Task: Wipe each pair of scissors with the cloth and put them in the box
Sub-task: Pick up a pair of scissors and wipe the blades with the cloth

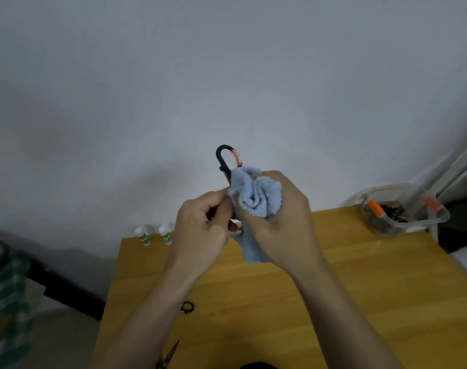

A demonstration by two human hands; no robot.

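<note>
Wiping is under way: a pair of scissors (228, 166) is held up above the table (306, 288), its black handle loop topmost, and the rest is hidden in the blue cloth (256, 198). The lower end of the scissors is pinched by the curled fingers of the left hand (203, 222), while the cloth is bunched round the scissors in the right hand (277, 217). At the far right corner the clear box (402, 211) is seen to hold dark items already, probably finished scissors, though this cannot be told for certain. At least two more scissors are judged left: a black handle (187, 307) beside the left forearm and a pair (168, 355) at the near edge. The wooden table is set against a plain pale wall; two small bottles (153, 234) stand at its far left edge.
</note>
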